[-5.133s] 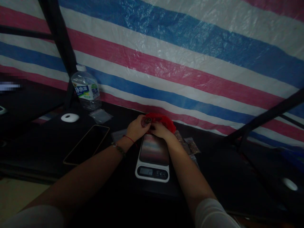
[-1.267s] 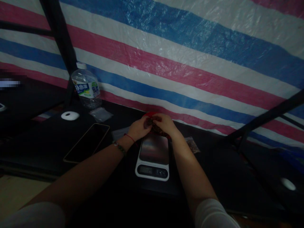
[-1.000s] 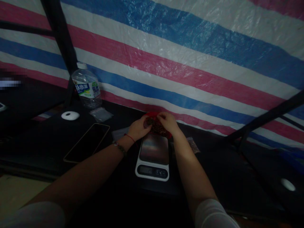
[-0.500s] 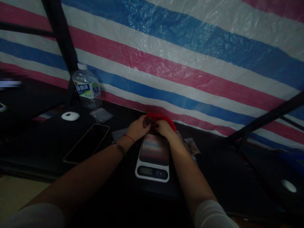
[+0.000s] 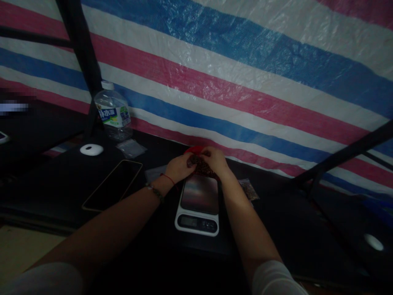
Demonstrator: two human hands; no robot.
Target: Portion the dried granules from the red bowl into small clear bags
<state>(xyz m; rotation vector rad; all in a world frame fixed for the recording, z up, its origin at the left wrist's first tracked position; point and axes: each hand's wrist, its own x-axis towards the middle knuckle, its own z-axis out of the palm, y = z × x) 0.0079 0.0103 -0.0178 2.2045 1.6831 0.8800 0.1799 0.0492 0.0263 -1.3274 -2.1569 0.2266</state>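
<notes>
Beyond the scale, my left hand (image 5: 181, 167) is closed on a small clear plastic bag (image 5: 193, 160) with dark contents. My right hand (image 5: 215, 159) is beside it, fingertips bent together close to the bag's mouth; what they hold is too small and dark to make out. Under both hands lies a heap of small brown grains (image 5: 205, 168) in a red dish (image 5: 195, 150), mostly covered by the hands. On the near side stands a white kitchen scale (image 5: 197, 229) with a bare metal plate; its display is unreadable.
Left of the scale lie a phone (image 5: 113, 185), a white oval device (image 5: 91, 150) and empty clear bags (image 5: 131, 148). A large plastic bottle (image 5: 113, 112) stands behind them. To the right is a filled clear bag (image 5: 249, 190). A striped tarp (image 5: 233, 102) rises behind the black table.
My right hand has lifted from the grains and moved slightly right and away, up to the bag's mouth, baring more grains. My left hand keeps the bag almost in place.
</notes>
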